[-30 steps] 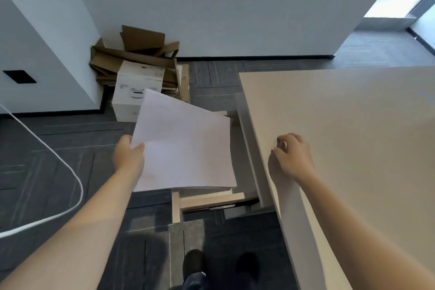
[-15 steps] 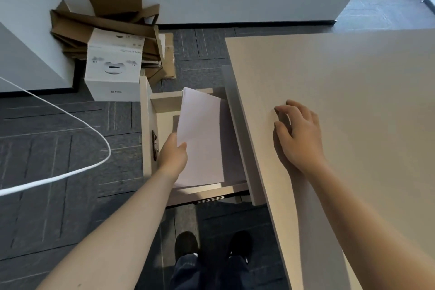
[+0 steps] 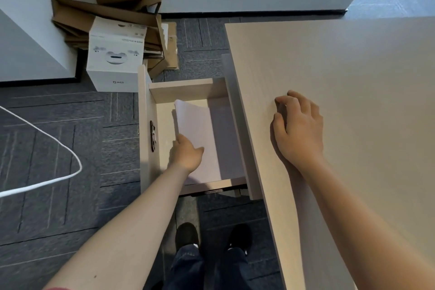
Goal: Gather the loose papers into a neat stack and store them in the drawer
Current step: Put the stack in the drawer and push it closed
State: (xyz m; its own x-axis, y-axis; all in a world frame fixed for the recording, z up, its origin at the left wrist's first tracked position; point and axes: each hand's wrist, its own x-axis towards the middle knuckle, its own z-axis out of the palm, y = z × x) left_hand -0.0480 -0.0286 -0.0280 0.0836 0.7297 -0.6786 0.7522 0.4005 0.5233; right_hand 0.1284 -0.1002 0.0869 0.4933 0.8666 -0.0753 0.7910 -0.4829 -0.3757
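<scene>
Paper stack point(image 3: 200, 129): inside open drawer point(image 3: 181, 88), left of desk point(image 3: 341, 77), far edge curling. Left hand point(image 3: 188, 153): gripping stack's near left edge. Right hand point(image 3: 297, 129): empty, fingers loosely curled, resting on desk top.

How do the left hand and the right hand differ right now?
The left hand reaches down into the open drawer and rests on the paper stack; the right hand lies up on the desk top and holds nothing. The left hand grips the paper's edge; the right hand's fingers are loosely curled. Both are bare.
</scene>
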